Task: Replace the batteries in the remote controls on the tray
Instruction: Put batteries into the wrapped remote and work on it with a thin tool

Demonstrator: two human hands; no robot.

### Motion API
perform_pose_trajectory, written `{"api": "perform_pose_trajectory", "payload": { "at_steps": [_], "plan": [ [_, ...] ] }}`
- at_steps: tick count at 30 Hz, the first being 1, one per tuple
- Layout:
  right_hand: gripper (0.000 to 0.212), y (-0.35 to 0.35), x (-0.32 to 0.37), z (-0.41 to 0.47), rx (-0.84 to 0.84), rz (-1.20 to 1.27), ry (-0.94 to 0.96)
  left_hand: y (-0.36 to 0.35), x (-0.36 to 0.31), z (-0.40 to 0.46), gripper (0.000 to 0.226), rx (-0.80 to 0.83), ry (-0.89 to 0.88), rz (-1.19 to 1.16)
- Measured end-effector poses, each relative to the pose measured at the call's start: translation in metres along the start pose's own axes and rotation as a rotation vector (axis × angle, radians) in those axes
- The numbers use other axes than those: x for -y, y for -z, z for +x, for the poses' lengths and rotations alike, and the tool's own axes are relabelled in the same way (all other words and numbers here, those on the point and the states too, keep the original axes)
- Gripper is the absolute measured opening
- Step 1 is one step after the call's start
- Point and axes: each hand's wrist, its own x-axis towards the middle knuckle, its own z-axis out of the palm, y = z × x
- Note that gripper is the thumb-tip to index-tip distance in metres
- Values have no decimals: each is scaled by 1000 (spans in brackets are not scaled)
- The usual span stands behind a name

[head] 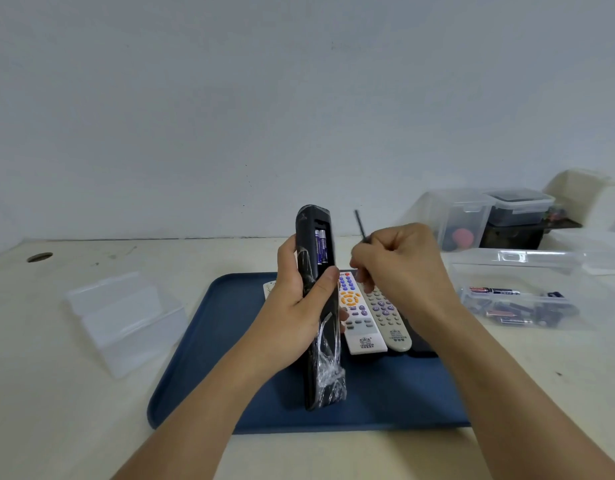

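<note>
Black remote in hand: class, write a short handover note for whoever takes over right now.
Left hand holds the black remote upright over the blue tray, compartment open, two batteries seated inside.
Right hand grips a thin dark piece, possibly the cover.
White remote and grey remote lie on the tray.
Spare batteries sit in the clear box at right.
Left: close the black one, then do the others.
</note>
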Motion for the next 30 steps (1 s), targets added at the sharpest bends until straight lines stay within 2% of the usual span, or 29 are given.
{"api": "perform_pose_trajectory", "payload": {
  "at_steps": [3, 6, 9, 15, 22, 26, 30],
  "plan": [
    [29, -1, -1, -2, 151, -51, 28, 0, -1, 0, 42, 6, 9, -15],
    [29, 0, -3, 1, 259, 24, 26, 1, -4, 0, 42, 4, 33, -75],
    [35, -2, -6, 2, 211, 75, 73, 0, -9, -1, 45, 18, 85, -111],
    [39, -9, -3, -3, 175, -3, 143, 0, -6, -1, 63, 56, 79, -16],
    [41, -8, 0, -4, 174, 5, 162, -3, -13, -11, 53, 88, -84, 212],
    [42, -9, -1, -5, 184, -21, 174, -2, -14, -12, 45, 73, -88, 241],
    [42, -10, -3, -4, 170, -20, 192, -1, -15, -11, 48, 76, -87, 250]
  ]
}}
